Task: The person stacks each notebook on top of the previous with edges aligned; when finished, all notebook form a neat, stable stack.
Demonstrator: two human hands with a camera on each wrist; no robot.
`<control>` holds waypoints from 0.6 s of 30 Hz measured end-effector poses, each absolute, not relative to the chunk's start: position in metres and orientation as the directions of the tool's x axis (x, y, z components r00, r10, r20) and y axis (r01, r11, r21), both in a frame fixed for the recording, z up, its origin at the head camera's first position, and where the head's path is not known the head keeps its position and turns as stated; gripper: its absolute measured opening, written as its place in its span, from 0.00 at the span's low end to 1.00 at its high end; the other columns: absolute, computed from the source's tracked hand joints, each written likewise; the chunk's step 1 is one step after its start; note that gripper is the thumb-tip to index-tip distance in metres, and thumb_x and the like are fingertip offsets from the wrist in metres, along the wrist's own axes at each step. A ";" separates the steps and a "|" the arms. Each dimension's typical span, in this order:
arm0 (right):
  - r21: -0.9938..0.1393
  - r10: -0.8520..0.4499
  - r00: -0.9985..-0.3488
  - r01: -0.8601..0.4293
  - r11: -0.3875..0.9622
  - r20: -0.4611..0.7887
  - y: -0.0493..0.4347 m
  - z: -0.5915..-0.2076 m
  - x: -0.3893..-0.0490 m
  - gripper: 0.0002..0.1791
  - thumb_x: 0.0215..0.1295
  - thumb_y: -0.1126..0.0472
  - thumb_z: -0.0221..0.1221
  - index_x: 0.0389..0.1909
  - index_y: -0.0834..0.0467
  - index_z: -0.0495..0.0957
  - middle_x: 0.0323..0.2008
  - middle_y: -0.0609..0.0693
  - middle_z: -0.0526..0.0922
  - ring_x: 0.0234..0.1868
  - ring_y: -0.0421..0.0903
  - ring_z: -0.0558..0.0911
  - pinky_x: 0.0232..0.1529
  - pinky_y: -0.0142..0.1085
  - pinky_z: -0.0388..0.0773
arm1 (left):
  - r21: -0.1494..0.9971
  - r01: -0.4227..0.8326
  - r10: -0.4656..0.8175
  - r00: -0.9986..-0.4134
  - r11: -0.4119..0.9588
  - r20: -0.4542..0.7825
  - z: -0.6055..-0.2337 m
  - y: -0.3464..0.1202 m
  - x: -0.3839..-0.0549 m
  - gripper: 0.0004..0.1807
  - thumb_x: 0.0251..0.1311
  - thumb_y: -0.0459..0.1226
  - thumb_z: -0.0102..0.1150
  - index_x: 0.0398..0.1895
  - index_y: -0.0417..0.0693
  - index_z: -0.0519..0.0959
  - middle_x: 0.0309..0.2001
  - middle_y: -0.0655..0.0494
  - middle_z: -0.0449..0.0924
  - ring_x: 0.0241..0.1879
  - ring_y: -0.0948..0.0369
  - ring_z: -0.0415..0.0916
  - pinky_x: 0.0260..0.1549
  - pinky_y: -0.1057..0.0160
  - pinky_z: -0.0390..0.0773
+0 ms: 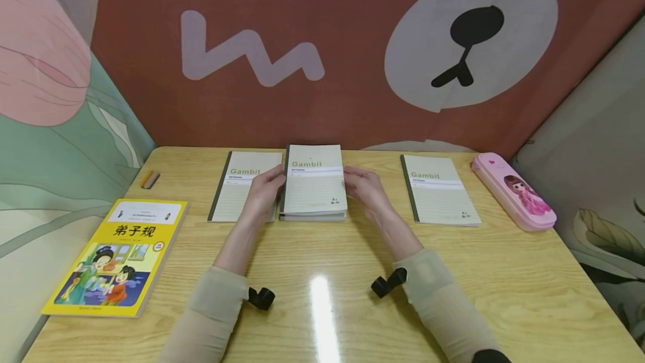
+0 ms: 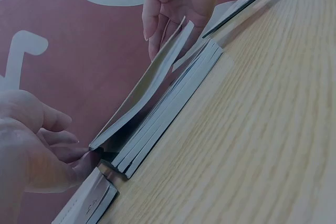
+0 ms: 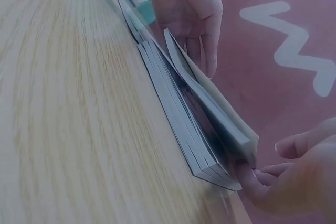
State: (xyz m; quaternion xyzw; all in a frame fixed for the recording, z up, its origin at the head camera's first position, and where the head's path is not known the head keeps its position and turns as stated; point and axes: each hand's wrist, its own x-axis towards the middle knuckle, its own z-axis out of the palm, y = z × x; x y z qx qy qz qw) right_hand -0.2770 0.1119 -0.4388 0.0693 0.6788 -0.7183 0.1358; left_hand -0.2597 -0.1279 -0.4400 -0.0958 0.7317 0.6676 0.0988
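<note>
A pale Gambit notebook (image 1: 314,192) with a dark spine is held between both hands over a stack of like notebooks (image 1: 312,218). In the left wrist view, the held notebook (image 2: 144,93) slants up from the stack (image 2: 170,114), with a gap between them. My left hand (image 1: 263,190) grips its spine side and overlaps a second Gambit notebook (image 1: 225,198) lying to the left. At the opposite edge, my right hand (image 1: 365,186) holds the notebook; its fingers (image 3: 249,179) are right at the lower corner, beside the stack in the right wrist view.
Another Gambit notebook (image 1: 440,195) lies to the right, beside a pink pencil case (image 1: 519,192). On the left are a yellow picture-covered book (image 1: 118,256) and a small orange-and-grey object (image 1: 150,179). A patterned wall (image 1: 252,111) borders the far table edge.
</note>
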 end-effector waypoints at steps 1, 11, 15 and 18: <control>-0.956 -0.099 -0.953 0.292 -0.033 -0.288 0.112 -0.439 -0.277 0.29 0.78 0.63 0.51 0.75 0.69 0.62 0.71 0.65 0.73 0.72 0.57 0.74 0.75 0.46 0.70 | 0.959 -0.267 -0.006 -0.964 0.091 -0.268 -0.440 -0.128 -0.260 0.29 0.80 0.39 0.44 0.80 0.44 0.58 0.81 0.50 0.57 0.82 0.54 0.51 0.81 0.54 0.56; -0.955 -0.067 -0.952 0.297 0.020 -0.298 0.109 -0.442 -0.280 0.28 0.78 0.63 0.51 0.75 0.67 0.64 0.73 0.61 0.71 0.67 0.55 0.75 0.72 0.45 0.73 | 0.968 -0.238 -0.010 -0.971 0.084 -0.238 -0.443 -0.127 -0.261 0.30 0.80 0.38 0.43 0.81 0.43 0.56 0.82 0.49 0.55 0.83 0.54 0.50 0.82 0.55 0.53; -0.955 -0.061 -0.953 0.295 0.030 -0.296 0.109 -0.442 -0.279 0.28 0.79 0.63 0.50 0.75 0.67 0.63 0.73 0.62 0.72 0.68 0.55 0.75 0.72 0.45 0.73 | 0.964 -0.248 -0.022 -0.969 0.099 -0.247 -0.441 -0.126 -0.260 0.30 0.80 0.38 0.43 0.81 0.44 0.56 0.82 0.49 0.56 0.82 0.55 0.50 0.82 0.56 0.53; -0.958 -0.051 -0.956 0.286 0.034 -0.288 0.108 -0.443 -0.279 0.27 0.79 0.64 0.50 0.75 0.67 0.64 0.73 0.62 0.71 0.68 0.56 0.76 0.72 0.45 0.73 | 0.960 -0.257 -0.027 -0.966 0.112 -0.255 -0.441 -0.125 -0.259 0.30 0.80 0.39 0.43 0.81 0.44 0.56 0.82 0.49 0.56 0.82 0.55 0.51 0.81 0.55 0.54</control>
